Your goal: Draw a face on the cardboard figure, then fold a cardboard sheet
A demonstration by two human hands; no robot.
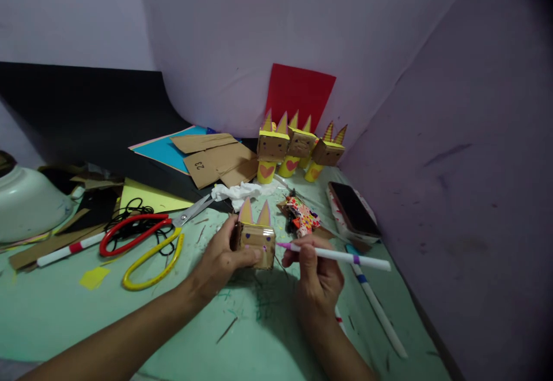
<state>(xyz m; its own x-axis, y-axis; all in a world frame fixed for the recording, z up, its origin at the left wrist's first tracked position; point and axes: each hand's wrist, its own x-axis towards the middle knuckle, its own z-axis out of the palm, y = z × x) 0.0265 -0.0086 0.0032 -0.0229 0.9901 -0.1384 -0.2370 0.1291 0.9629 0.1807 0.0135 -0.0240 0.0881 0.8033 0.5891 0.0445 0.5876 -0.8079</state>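
My left hand [224, 257] grips a small cardboard box head [265, 234] with two pointed ears and dark drawn eyes. Its thumb lies across the lower front of the box. In my right hand [317, 271] is a white felt-tip marker [345, 256] with a purple band, held like a pen. The marker's purple-pink tip points left, close beside the right edge of the box; whether it touches, I cannot tell. Behind stand several finished-looking figures [273, 145] with similar eared box heads on yellow tube bodies with hearts.
Scissors [151, 248] with red and yellow handles lie at left over black cord [129, 223]. Nearby are a white marker [69, 250] and cardboard pieces [211, 162]. On the right are a phone [354, 208] and a blue-banded marker [380, 309]. Red card [300, 93] leans on the back wall.
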